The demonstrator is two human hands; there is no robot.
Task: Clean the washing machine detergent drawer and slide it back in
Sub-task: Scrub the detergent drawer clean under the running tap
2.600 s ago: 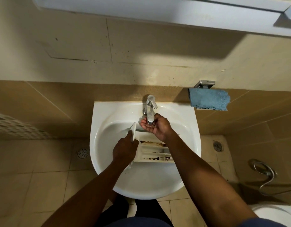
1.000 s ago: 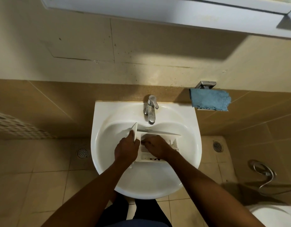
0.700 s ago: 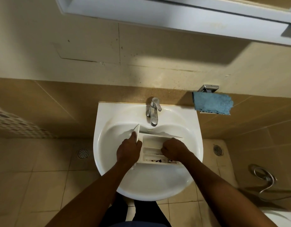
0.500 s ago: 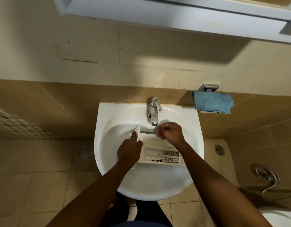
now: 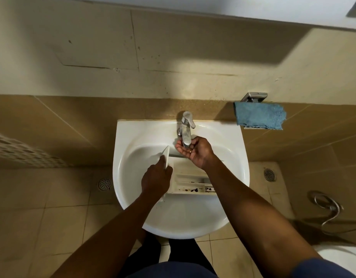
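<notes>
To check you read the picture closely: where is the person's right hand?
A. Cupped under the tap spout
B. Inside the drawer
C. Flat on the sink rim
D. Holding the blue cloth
A: the right hand is cupped, palm up, beneath the tap, above the drawer that the left hand holds in the sink.

Both forearms bare to above the elbow. Left hand point(image 5: 156, 180): nothing worn. Right hand point(image 5: 195, 152): gold-coloured ring point(image 5: 190, 151) on one finger. Dark blue sleeve point(image 5: 325, 267) behind right forearm. Dark trousers point(image 5: 180, 250) below both hands.
</notes>
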